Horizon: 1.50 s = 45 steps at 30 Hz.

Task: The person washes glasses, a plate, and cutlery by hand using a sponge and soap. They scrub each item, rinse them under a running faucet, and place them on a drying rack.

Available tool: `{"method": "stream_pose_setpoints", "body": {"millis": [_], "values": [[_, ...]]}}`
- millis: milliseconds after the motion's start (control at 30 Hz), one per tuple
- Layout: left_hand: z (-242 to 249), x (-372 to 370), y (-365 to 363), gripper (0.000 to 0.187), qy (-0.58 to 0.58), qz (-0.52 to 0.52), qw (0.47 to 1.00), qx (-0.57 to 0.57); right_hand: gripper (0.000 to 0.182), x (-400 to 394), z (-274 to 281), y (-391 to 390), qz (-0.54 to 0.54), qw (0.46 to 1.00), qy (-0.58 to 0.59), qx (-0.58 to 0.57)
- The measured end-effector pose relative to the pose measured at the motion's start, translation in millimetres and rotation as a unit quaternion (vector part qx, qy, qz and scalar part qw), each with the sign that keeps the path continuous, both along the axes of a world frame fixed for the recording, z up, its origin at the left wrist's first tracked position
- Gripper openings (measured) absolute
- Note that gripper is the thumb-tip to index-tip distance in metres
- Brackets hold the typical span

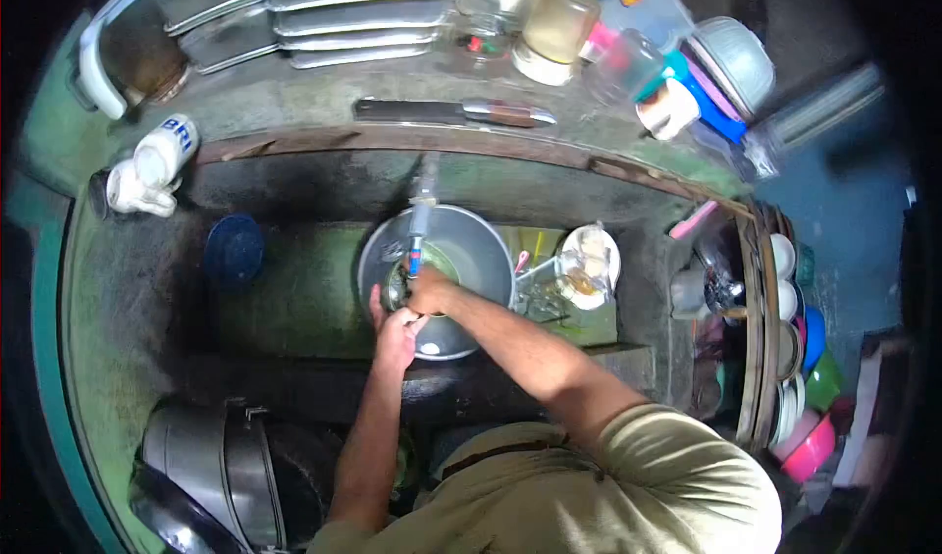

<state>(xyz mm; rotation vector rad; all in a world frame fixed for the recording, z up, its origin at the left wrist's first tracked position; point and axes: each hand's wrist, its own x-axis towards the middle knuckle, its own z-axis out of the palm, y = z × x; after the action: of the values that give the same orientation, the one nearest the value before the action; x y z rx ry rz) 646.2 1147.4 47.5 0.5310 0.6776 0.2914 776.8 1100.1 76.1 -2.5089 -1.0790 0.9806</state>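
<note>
A large grey metal basin [476, 250] stands in the sink, with the faucet [420, 220] reaching over it from the back wall. Over the basin, just under the spout, my left hand [394, 336] is closed at the rim of a small shiny round item [396, 287], perhaps a bowl or glass. My right hand [432, 294] is bent over the same spot, touching my left hand; its fingers are mostly hidden. A white plate [603, 250] with clear glassware sits right of the basin. Farther left lies a dark blue bowl [235, 250].
On the ledge behind are a knife [412, 111], stacked metal trays [363, 14] and jars [559, 24]. White mugs [165, 152] stand back left. A dish rack [760, 328] with bowls is at the right. Large metal pots [211, 466] fill the front left.
</note>
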Motion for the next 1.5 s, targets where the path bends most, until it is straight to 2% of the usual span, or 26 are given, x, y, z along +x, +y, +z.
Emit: {"method": "stream_pose_setpoints", "body": {"millis": [33, 67, 133, 267, 333, 400, 467, 500, 533, 600, 667, 700, 733, 767, 867, 933, 1000, 1067, 1100, 1167, 1200, 1267, 1333, 1367, 1433, 1500], "values": [[8.4, 4.0, -4.5, 0.089, 0.002, 0.007, 1.0, -0.014, 0.044, 5.3, -48.1, 7.0, -0.043, 0.999, -0.02, -0.007], [17.1, 5.8, -5.9, 0.086, 0.006, 0.02, 0.999, -0.027, 0.037, 4.3, -32.1, 9.0, -0.111, 0.993, 0.028, 0.005], [17.4, 5.5, -4.2, 0.079, -0.021, 0.037, 0.998, -0.054, 0.034, 1.9, 31.0, 9.0, -0.019, 0.999, 0.025, -0.004], [-14.6, 1.4, 7.8, 0.081, 0.027, 0.031, 0.998, -0.054, 0.025, -7.3, 30.4, 4.8, -0.051, 0.998, 0.02, 0.017], [-7.0, 5.4, 7.0, 0.084, 0.046, 0.028, 0.998, -0.024, 0.032, -10.6, 20.7, -2.7, 0.027, 0.99, -0.131, 0.052], [8.9, 5.5, -1.8, 0.094, 0.038, 0.044, 0.998, 0.012, 0.031, -9.1, 7.1, -2.6, 0.033, 0.988, -0.139, 0.057], [11.0, 9.1, 9.3, 0.101, 0.034, 0.036, 0.999, -0.014, 0.028, 3.5, -7.4, 6.5, 0.237, 0.964, -0.121, -0.024], [-0.4, 7.9, 17.2, 0.103, 0.035, 0.024, 0.999, -0.002, 0.027, 6.2, -6.3, 8.4, 0.282, 0.954, -0.092, -0.044], [-6.3, 8.2, 19.3, 0.104, 0.037, 0.012, 0.999, 0.009, 0.027, 2.6, 15.4, -0.4, 0.277, 0.956, -0.091, -0.043], [-2.9, 12.8, 19.8, 0.089, 0.054, 0.06, 0.997, -0.011, 0.027, -12.6, 80.9, -27.5, 0.182, 0.982, -0.031, 0.047], [-24.8, 12.3, 33.1, 0.061, -0.053, -0.015, 0.997, -0.058, 0.026, -28.0, 47.7, -51.8, 0.191, 0.973, -0.094, 0.093], [-22.3, 12.5, 30.1, 0.037, -0.043, -0.038, 0.996, -0.068, 0.025, -32.5, 19.5, -62.9, 0.135, 0.956, -0.166, 0.199], [-9.9, 16.4, 21.0, 0.037, -0.043, -0.041, 0.996, -0.063, 0.024, -32.0, 27.2, -71.0, 0.074, 0.921, -0.235, 0.301], [0.7, 19.2, 6.5, 0.041, -0.04, -0.047, 0.997, -0.041, 0.023, -24.6, 33.8, -83.4, 0.111, 0.964, -0.173, 0.168], [38.6, 24.5, -42.3, 0.051, -0.026, -0.07, 0.996, 0.04, 0.021, -13.4, 49.0, -120.5, 0.096, 0.972, -0.18, 0.119], [40.3, 21.9, -61.8, 0.068, -0.011, -0.196, 0.98, -0.034, 0.017, -10.7, 51.8, -161.6, 0.081, 0.972, -0.181, 0.123], [21.3, 20.1, -68.4, 0.07, 0.011, -0.254, 0.967, -0.007, 0.013, -7.5, 51.8, -213.4, 0.053, 0.943, -0.288, 0.159], [19.3, 22.8, -67.6, 0.072, 0.056, -0.204, 0.977, -0.004, 0.014, -6.1, 88.0, -273.2, 0.013, 0.975, -0.201, 0.094], [12.5, 29.3, -55.6, 0.06, 0.087, -0.148, 0.985, -0.026, 0.013, -8.8, 84.3, -308.8, -0.012, 0.97, -0.22, 0.103], [-10.7, 40.7, -24.7, 0.038, 0.007, 0.002, 0.994, -0.11, 0.012, -23.8, 63.4, -384.3, -0.063, 0.954, -0.272, 0.111], [-15.1, 50.2, -13.1, 0.033, -0.003, 0.023, 0.999, -0.037, 0.012, -30.1, 53.0, -417.9, -0.091, 0.941, -0.306, 0.109], [-16.2, 72.6, 2.1, 0.03, -0.001, 0.051, 0.999, -0.019, 0.011, -35.1, 68.7, -465.0, -0.15, 0.97, -0.168, -0.087], [-27.5, 92.0, 8.9, 0.027, -0.033, 0.133, 0.99, -0.035, 0.013, -47.9, 33.8, -529.6, -0.169, 0.944, -0.282, -0.026], [-43.9, 91.3, 20.1, 0.027, -0.031, 0.133, 0.99, -0.03, 0.013, -55.2, 22.3, -551.8, -0.171, 0.945, -0.279, -0.023], [-62.7, 88.8, 36.2, 0.021, -0.159, 0.038, 0.986, -0.028, 0.016, -68.0, 3.1, -588.3, -0.246, 0.929, -0.256, -0.106], [-44.2, 89.9, 26.2, 0.018, -0.083, 0.102, 0.989, -0.062, 0.019, -78.2, -16.2, -619.4, -0.212, 0.929, -0.287, -0.098]]}}
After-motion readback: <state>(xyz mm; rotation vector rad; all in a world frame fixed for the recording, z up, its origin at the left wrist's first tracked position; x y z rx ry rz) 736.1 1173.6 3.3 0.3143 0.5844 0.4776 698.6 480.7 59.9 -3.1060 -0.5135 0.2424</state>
